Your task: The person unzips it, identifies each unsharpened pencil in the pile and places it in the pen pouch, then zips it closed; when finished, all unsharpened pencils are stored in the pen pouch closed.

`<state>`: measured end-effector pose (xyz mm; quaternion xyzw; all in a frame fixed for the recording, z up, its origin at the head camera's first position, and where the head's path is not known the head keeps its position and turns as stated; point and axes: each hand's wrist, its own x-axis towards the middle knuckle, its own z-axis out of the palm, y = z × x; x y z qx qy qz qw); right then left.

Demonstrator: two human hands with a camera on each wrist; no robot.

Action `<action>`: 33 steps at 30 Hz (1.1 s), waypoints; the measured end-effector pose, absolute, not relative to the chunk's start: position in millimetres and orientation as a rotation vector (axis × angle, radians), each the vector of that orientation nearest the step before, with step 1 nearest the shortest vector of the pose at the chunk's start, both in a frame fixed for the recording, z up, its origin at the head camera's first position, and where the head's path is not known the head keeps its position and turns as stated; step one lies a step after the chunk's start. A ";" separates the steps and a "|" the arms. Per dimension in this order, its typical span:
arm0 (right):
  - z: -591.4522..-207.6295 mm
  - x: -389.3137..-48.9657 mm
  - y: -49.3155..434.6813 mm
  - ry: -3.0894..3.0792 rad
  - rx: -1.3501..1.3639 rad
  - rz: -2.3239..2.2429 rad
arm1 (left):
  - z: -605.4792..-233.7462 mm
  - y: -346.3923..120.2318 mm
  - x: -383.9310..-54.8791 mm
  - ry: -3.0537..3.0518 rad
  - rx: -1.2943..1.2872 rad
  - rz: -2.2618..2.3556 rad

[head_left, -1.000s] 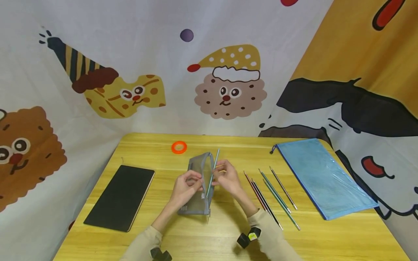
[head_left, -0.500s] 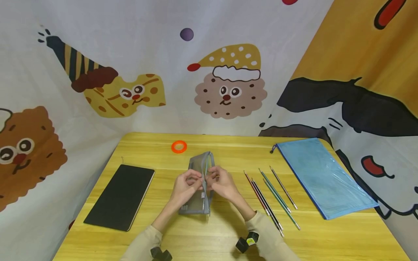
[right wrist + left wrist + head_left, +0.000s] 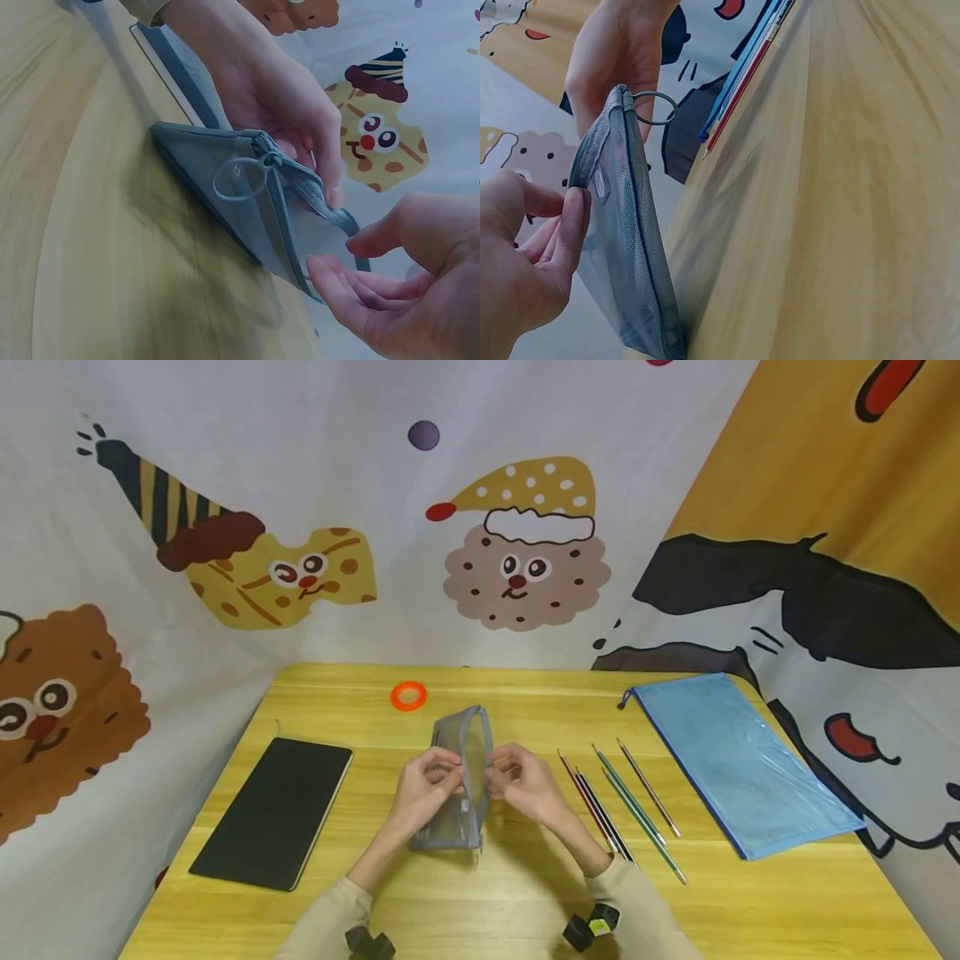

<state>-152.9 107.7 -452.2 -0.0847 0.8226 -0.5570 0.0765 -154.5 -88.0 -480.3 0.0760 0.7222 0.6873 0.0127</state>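
Observation:
A grey mesh pencil case (image 3: 447, 814) stands on edge on the table, its zipped mouth spread and a ring hanging at its near end. My left hand (image 3: 426, 787) pinches the left rim of the mouth between thumb and fingers. At the right rim is my right hand (image 3: 525, 783); in the right wrist view its fingertips (image 3: 324, 271) are at the rim, while the thumb (image 3: 375, 238) stands apart from them. No pencil shows in that hand. What lies inside the case is only dimly visible through the mesh.
Several pencils (image 3: 630, 806) lie to the right of my right hand. A blue zip folder (image 3: 742, 764) lies farther right. At left is a black notebook (image 3: 273, 814). An orange tape roll (image 3: 408, 696) sits behind the case. A printed cloth hangs beyond the table.
My right hand lowered a light-blue pencil into the pencil case and let it go. It then drew slightly right, and the mouth stands wider. My left hand kept its pinch.

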 end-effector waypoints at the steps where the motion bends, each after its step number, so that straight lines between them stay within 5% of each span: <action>1: -451.8 -152.1 109.7 2.478 -0.253 -1.662 | -480.1 -87.9 -154.4 2.251 0.239 2.147; 33: -461.5 -115.4 227.8 3.010 -0.112 -1.247 | -482.3 -90.5 -155.8 2.243 0.218 2.141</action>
